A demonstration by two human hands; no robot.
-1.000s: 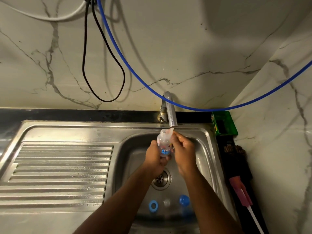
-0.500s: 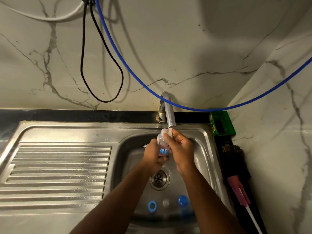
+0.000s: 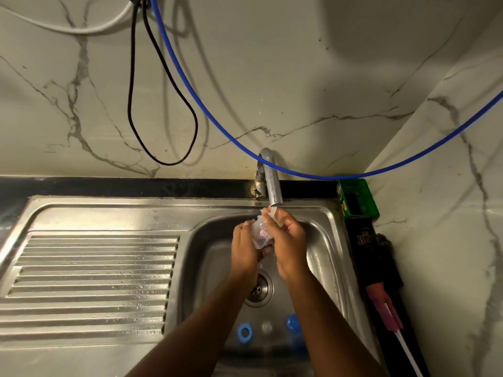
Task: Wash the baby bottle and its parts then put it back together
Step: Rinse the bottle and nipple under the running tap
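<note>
A small clear baby bottle [image 3: 260,233] with a red and blue print sits between both hands under the tap [image 3: 273,183], its mouth up at the spout. My left hand [image 3: 245,247] wraps its lower body. My right hand [image 3: 289,236] grips it from the right, fingertips at the neck. On the basin floor near the front lie a blue ring [image 3: 244,332], a clear teat [image 3: 266,327] and a blue cap [image 3: 292,321].
The steel sink [image 3: 321,240] has a drain [image 3: 258,288] below the hands and a ribbed drainboard [image 3: 89,278] on the left. A green box [image 3: 356,198] and a pink-handled brush [image 3: 383,308] rest on the dark ledge at right. A blue hose [image 3: 217,118] and black cable [image 3: 133,104] hang overhead.
The bottle has tilted a little to the left and sits lower in my left hand. My right hand's fingers have slid up toward its neck.
</note>
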